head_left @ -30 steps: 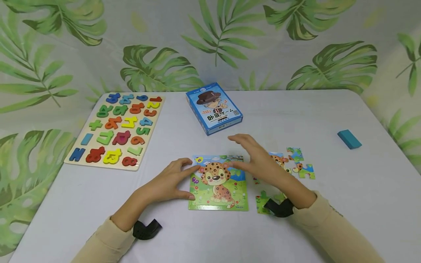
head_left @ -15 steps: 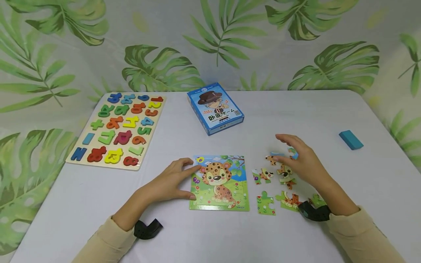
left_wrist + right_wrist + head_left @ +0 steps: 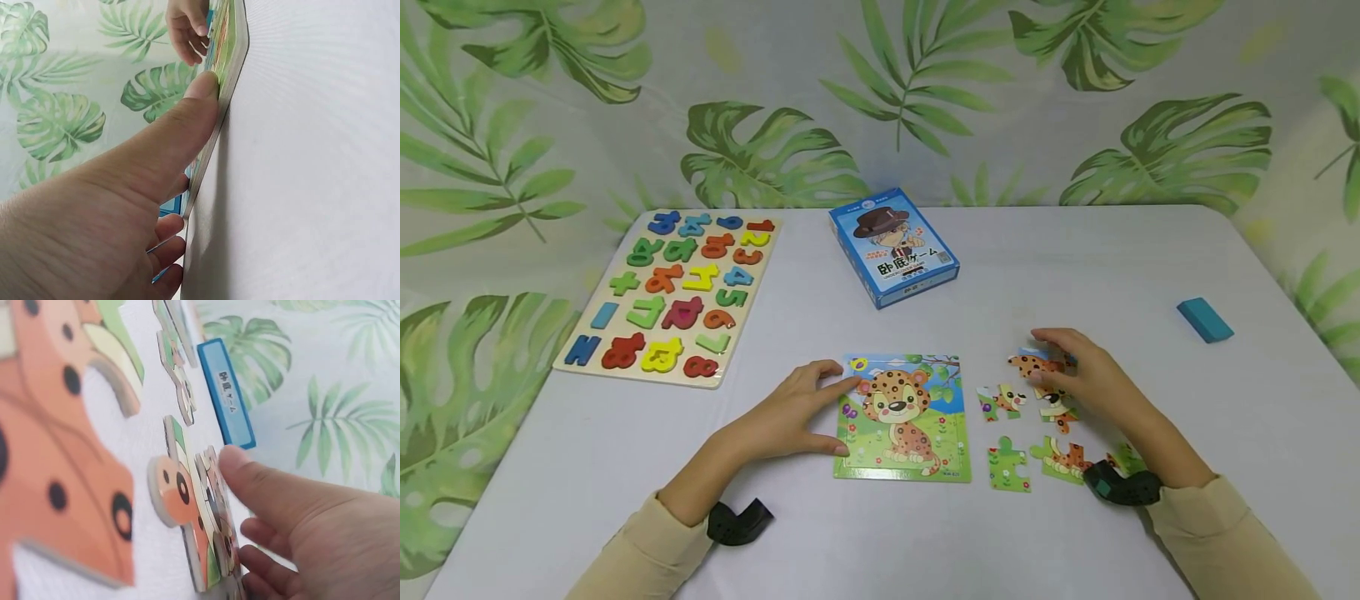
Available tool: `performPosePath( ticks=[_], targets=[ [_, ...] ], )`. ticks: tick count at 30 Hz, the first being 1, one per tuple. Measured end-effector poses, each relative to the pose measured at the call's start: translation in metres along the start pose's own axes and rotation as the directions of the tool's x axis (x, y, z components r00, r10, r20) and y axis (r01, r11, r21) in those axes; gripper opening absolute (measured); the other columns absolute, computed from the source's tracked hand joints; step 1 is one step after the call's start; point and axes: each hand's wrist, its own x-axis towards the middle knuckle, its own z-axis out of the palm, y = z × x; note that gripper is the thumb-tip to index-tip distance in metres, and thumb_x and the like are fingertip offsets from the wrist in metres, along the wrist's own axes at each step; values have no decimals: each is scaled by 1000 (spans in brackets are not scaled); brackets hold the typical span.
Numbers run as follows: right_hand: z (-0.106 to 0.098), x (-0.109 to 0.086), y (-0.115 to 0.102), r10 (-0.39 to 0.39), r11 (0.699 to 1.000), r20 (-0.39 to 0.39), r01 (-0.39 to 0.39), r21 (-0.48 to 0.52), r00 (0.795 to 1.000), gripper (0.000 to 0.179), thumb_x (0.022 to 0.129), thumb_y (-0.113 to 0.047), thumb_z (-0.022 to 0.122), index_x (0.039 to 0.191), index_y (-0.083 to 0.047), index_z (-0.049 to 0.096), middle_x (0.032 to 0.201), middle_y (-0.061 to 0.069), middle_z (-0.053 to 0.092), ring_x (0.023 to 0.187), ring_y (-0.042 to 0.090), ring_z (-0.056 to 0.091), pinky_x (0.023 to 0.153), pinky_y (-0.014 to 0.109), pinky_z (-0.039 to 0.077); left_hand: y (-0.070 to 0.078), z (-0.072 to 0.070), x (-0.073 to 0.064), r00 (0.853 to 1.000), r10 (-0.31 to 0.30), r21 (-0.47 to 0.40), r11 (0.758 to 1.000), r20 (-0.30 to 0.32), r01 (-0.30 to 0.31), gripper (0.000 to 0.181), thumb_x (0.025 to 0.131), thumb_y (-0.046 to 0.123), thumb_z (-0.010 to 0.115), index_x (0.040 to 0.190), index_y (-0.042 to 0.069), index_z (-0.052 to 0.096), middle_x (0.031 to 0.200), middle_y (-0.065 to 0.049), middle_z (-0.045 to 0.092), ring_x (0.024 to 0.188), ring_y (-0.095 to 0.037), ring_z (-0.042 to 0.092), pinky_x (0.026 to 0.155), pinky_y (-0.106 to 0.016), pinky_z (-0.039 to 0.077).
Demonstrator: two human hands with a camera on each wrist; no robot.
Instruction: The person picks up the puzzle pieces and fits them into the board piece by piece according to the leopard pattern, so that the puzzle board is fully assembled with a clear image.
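Note:
In the head view, a square leopard picture puzzle (image 3: pixel 911 427) lies flat on the table. My left hand (image 3: pixel 782 414) rests at its left edge, thumb at the lower side and index finger at the upper, not curled round it; the left wrist view shows the thumb (image 3: pixel 203 87) against the board's edge. My right hand (image 3: pixel 1093 379) is low over loose puzzle pieces to the right, thumb and index finger spread either side of a spotted leopard piece (image 3: pixel 1032 362). Part of that piece and its neighbours are hidden under the hand. In the right wrist view the thumb tip meets the pieces (image 3: pixel 199 519).
More loose pieces lie nearer the person, among them a green flowered one (image 3: pixel 1009 468) and a leopard-body one (image 3: pixel 1063 458). A blue game box (image 3: pixel 895 248) stands behind the puzzle, a number board (image 3: pixel 651 304) at left and a teal block (image 3: pixel 1206 320) at right.
My right hand has moved from over the leopard puzzle rightward to the loose pieces, then slightly lower with thumb and index closer together. The left hand has stayed at the puzzle's edge.

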Motion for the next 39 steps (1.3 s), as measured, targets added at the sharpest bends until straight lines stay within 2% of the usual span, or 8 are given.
performPosePath(
  ticks=[8,13,17,23,28,33,35,39],
  targets=[
    [4,5,5,-31,999,33,31,-25,999,50,82,-28,65,122,0,52,121,20,45,112,36,39,89,54,33,-1,1,0,1000,-3,1,1000,-3,3,86,69,53,70,140,19,35,136,-10,29,123,-25,26,99,-42,28],
    [5,6,4,-32,998,32,33,-53,999,45,83,-27,65,117,-1,55,117,18,47,103,31,44,82,48,39,-1,1,0,1000,-11,-5,1000,-2,11,86,69,52,70,140,19,35,136,-10,29,123,-25,26,99,-42,28],
    [5,7,1,-42,996,-3,42,-83,999,44,83,-27,64,118,-1,53,114,16,48,90,26,46,72,42,40,-1,2,-1,1000,-12,-11,1000,-1,12,86,69,51,70,140,19,35,136,-10,29,123,-25,26,99,-42,28],
    [5,10,-10,-138,988,-98,131,-76,986,41,83,-18,65,119,-2,53,114,14,47,94,25,48,72,42,42,-1,2,-1,1000,-22,-17,1000,1,22,86,68,53,69,140,20,35,137,-10,28,123,-25,26,99,-42,28],
    [4,11,-34,-259,965,-199,245,-93,945,43,77,-7,70,117,-2,55,113,10,49,88,16,44,68,32,40,-2,3,0,1000,-23,-8,1000,-2,23,86,68,55,69,140,20,35,136,-10,29,123,-24,26,99,-42,28],
    [12,13,-68,-356,934,-221,346,-87,908,46,73,-3,73,116,-2,57,112,6,50,85,12,42,66,24,37,-2,3,0,1000,-20,4,1000,-9,20,86,68,58,67,139,22,35,137,-10,29,124,-24,26,99,-42,28],
    [19,14,-81,-377,926,-208,371,-70,903,45,73,-6,73,116,-2,58,113,5,50,84,11,42,64,25,37,-3,3,0,1000,-16,7,1000,-15,16,85,69,58,66,139,23,35,138,-10,27,125,-25,24,99,-43,28],
    [35,17,-105,-374,926,-159,376,-18,914,44,75,-12,73,116,-3,57,113,4,51,87,13,43,64,29,41,-4,3,0,999,12,17,1000,-32,-12,84,70,59,65,139,22,36,143,-8,23,128,-26,20,100,-47,25]
  ],
)
